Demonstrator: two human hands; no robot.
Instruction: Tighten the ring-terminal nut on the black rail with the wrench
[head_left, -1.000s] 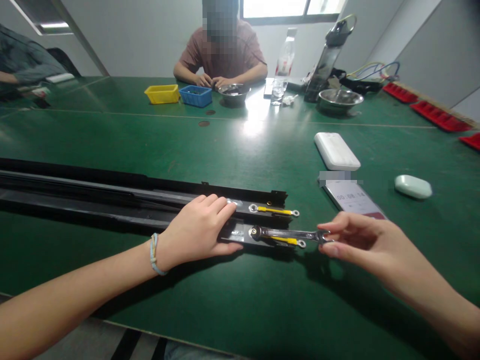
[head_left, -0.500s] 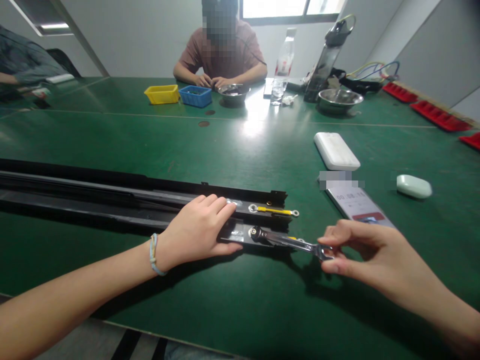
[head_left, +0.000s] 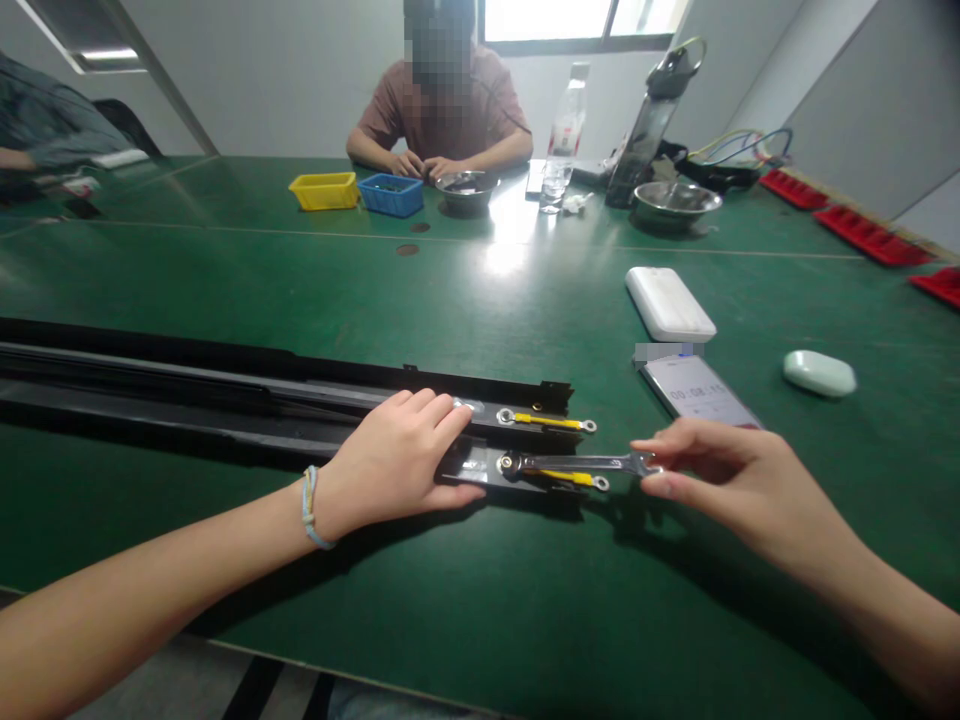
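My left hand (head_left: 401,455) lies over the nearer of two long black metal rails (head_left: 304,442), gripping it with fingers across the top and thumb along the near side. Between the thumb and fingers of my right hand (head_left: 720,475) is the open end of a combination wrench (head_left: 581,463). The wrench's ring end sits around a fastener (head_left: 507,462) near the rail's right end. Partly below the wrench runs a yellow wire with a ring terminal (head_left: 574,479). A second yellow wire (head_left: 551,421) is fixed on the farther rail (head_left: 360,397).
Right of the rails lie a phone showing a timer (head_left: 701,392), a white power bank (head_left: 670,303) and a pale green case (head_left: 819,373). Farther back are a yellow bin (head_left: 324,192), a blue bin (head_left: 391,196), metal bowls (head_left: 677,207) and bottles (head_left: 564,140). A person (head_left: 442,120) sits opposite.
My right hand has swung the wrench's free end away from me, around the fastener. More of the nearer yellow wire now shows. My left hand has stayed in place.
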